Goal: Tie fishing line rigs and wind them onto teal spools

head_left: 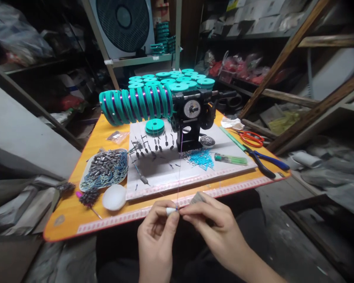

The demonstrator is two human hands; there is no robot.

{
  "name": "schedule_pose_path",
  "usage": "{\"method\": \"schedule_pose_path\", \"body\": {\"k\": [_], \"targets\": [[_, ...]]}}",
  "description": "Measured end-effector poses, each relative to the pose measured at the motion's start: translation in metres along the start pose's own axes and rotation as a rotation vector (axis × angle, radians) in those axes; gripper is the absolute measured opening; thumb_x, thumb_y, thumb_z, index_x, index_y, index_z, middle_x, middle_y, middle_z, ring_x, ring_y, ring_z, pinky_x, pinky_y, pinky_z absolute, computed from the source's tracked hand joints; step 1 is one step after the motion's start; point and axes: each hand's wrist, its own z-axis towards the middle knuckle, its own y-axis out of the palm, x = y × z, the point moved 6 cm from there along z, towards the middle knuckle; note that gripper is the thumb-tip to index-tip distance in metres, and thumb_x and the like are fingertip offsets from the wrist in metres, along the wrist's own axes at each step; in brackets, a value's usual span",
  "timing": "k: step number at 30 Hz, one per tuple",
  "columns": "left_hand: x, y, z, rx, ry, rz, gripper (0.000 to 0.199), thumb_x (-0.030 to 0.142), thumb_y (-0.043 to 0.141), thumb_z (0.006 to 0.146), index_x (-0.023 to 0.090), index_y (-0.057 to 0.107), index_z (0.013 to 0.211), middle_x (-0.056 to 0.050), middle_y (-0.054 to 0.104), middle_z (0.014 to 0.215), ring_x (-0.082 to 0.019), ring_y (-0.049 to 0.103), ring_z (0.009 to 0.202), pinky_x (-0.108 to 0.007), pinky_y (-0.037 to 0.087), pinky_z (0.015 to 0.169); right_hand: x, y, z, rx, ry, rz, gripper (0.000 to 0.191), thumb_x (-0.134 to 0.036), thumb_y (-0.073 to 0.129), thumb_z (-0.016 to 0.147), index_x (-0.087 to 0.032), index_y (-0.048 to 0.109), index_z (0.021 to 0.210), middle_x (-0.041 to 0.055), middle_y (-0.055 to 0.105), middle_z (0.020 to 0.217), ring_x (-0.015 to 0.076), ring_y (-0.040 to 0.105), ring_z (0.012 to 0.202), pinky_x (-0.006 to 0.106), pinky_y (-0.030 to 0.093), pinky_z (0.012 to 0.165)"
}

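Observation:
Low in the head view, in front of the table edge, my left hand [161, 228] pinches a small white cone-shaped piece [171, 211] between thumb and forefinger. A thin purplish line [179, 169] runs down from the black winding device [190, 114] to a knot-like spot at that piece's tip. My right hand [214, 224] meets it from the right, thumb and forefinger pressed together at the line. A grey flat scrap [198, 197] shows at my right forefinger; how it is held is partly hidden. Green spools [137, 104] wound with purple line sit on the device's shaft.
On the white board [156, 181] lie sinker rigs [146, 147], blue sticks [202, 158] and a green-handled cutter [230, 158]. A tray of grey sinkers [104, 167] and a white round dish [114, 197] stand left. Pliers [262, 161] and red scissors [251, 138] lie right.

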Motion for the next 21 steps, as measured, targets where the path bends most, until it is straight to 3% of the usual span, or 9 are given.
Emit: {"method": "schedule_pose_path", "body": {"k": [4, 14, 16, 21], "targets": [[0.002, 0.001, 0.002, -0.073, 0.066, 0.113, 0.012, 0.025, 0.07, 0.078, 0.018, 0.064, 0.071, -0.004, 0.063, 0.086, -0.015, 0.061, 0.079, -0.02, 0.05, 0.065, -0.016, -0.008, -0.003, -0.045, -0.187, -0.204, 0.021, -0.009, 0.052, 0.09, -0.019, 0.069, 0.096, 0.0025, 0.053, 0.071, 0.012, 0.049, 0.059, 0.023, 0.039, 0.052], [0.005, 0.004, 0.002, -0.106, 0.124, 0.215, 0.013, 0.022, 0.066, 0.081, 0.019, 0.062, 0.069, -0.003, 0.063, 0.085, -0.016, 0.06, 0.083, -0.022, 0.048, 0.07, -0.03, -0.015, -0.005, -0.113, -0.538, -0.528, 0.026, -0.006, 0.044, 0.09, -0.011, 0.068, 0.097, 0.0032, 0.049, 0.063, 0.0142, 0.043, 0.057, 0.026, 0.032, 0.048], [0.005, 0.004, 0.002, -0.137, 0.129, 0.219, 0.012, 0.021, 0.066, 0.081, 0.019, 0.062, 0.07, -0.003, 0.063, 0.086, -0.016, 0.06, 0.083, -0.022, 0.048, 0.071, -0.029, -0.016, -0.005, -0.118, -0.548, -0.522, 0.025, -0.006, 0.045, 0.09, -0.011, 0.068, 0.097, 0.0027, 0.048, 0.063, 0.0139, 0.043, 0.057, 0.025, 0.032, 0.049], [0.004, 0.005, 0.005, -0.171, 0.052, 0.154, 0.01, 0.022, 0.068, 0.08, 0.02, 0.066, 0.071, -0.004, 0.063, 0.091, -0.015, 0.059, 0.086, -0.02, 0.047, 0.07, -0.025, -0.019, -0.004, -0.079, -0.41, -0.421, 0.024, -0.002, 0.049, 0.087, -0.015, 0.065, 0.099, 0.002, 0.049, 0.068, 0.0124, 0.045, 0.058, 0.023, 0.035, 0.05]]}}
